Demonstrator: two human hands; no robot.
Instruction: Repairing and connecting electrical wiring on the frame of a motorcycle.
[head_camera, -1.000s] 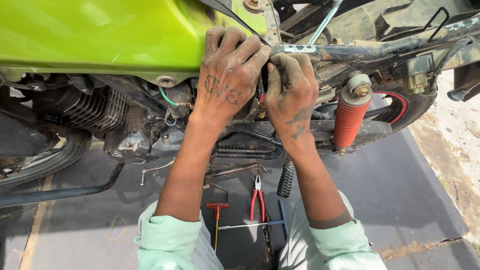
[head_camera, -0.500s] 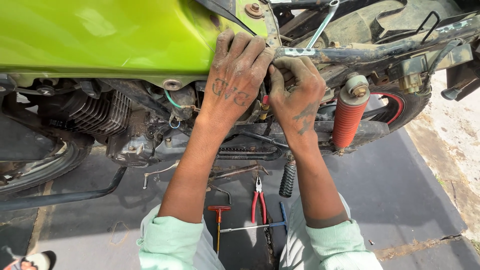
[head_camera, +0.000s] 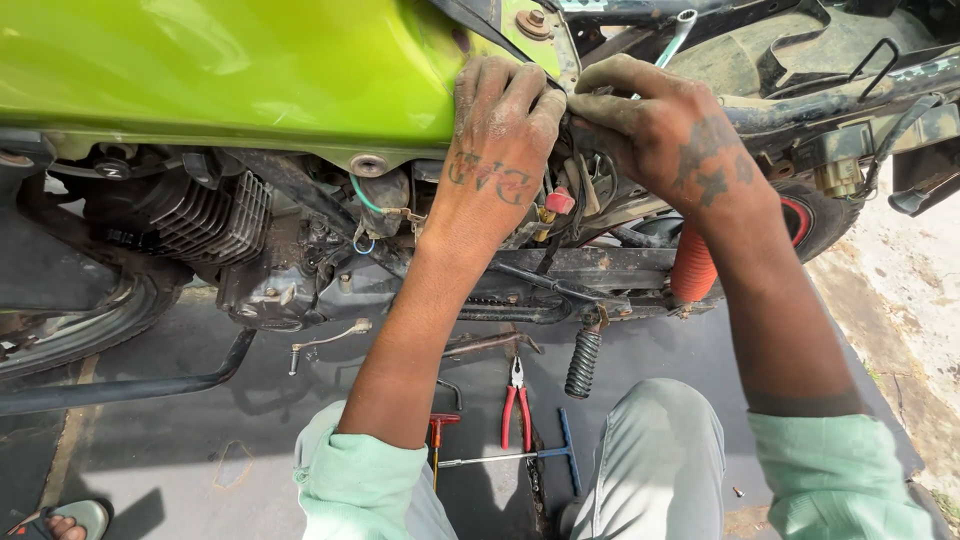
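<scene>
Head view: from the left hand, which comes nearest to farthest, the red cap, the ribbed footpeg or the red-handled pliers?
From the left hand:
1. Red cap, just below its fingers, among the wiring.
2. Ribbed footpeg, lower down, under the frame.
3. Red-handled pliers, on the dark mat, slightly farther.

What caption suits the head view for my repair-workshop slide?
Both hands, left hand and right hand, work at the frame behind a green motorcycle tank; red-handled pliers lie below.

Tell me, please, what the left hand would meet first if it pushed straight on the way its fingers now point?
Most likely the rear edge of the green fuel tank: the left hand points up the picture with its fingertips already at that edge, beside the right hand. Depth is unclear, so the frame behind may come first.
</scene>
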